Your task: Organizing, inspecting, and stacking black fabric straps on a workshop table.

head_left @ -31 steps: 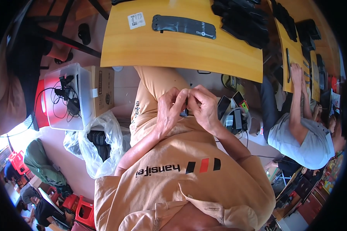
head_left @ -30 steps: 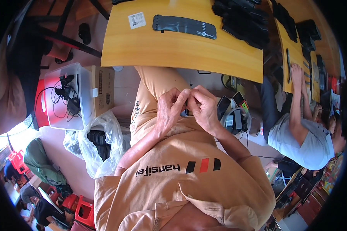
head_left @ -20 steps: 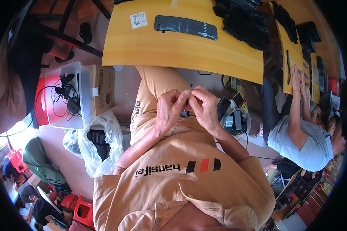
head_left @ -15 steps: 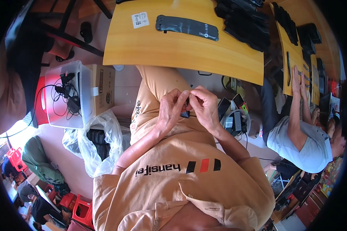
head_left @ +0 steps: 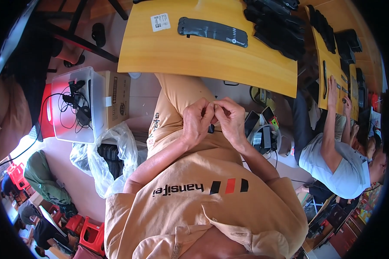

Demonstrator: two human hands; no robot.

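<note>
Above my lap, my left hand (head_left: 197, 121) and my right hand (head_left: 231, 121) meet with thumbs and fingertips pinched together. Whatever lies between the fingertips is too small and covered to make out. A small dark piece (head_left: 211, 128) shows just under the fingers, between the two hands; whether it is held or lies behind them I cannot tell. Beyond my knees, a flat dark grey strap-like band (head_left: 212, 32) with a row of holes at one end lies on the yellow wooden table (head_left: 168, 56). Beside its left end is a white printed label sheet (head_left: 160, 22).
Black bands (head_left: 278, 32) are piled at the table's right. To my left stand a clear plastic bin (head_left: 73, 125) with cables, a cardboard box (head_left: 116, 97) and a plastic bag (head_left: 129, 151) of dark items. A container of electronics (head_left: 263, 138) sits right. A co-worker (head_left: 337, 159) works at another table.
My hands stay together over my lap, with the fingers slightly shifted. The co-worker's two hands, side by side before, are now apart. The whole view has shifted a little.
</note>
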